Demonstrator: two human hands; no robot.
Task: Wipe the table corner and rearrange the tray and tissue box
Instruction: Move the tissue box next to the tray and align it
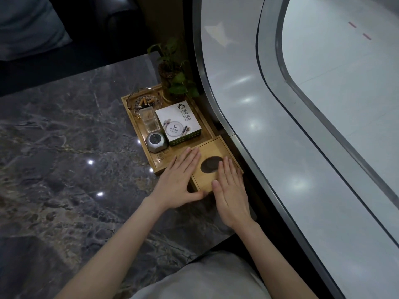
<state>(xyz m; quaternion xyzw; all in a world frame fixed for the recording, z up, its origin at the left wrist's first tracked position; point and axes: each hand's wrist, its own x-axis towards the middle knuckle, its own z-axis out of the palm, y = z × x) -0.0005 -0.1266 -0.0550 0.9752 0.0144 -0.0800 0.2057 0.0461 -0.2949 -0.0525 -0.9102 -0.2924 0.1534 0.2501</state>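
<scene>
A wooden tissue box (212, 154) with a dark oval slot sits at the right corner of the dark marble table (64, 147), against the near end of a wooden tray (126, 104). My left hand (180, 180) lies flat across the tray's near edge and the box's left side, thumb at the box's front. My right hand (230, 190) rests flat on the box's lid, fingers beside the slot. Neither hand holds anything.
The tray holds a glass ashtray (144, 101) with cigarette butts, a clear toothpick holder (150, 121), a grey call button (156, 142), a white napkin box (178, 123) and a potted plant (172, 76). A curved window ledge (248, 104) runs along the table's right edge.
</scene>
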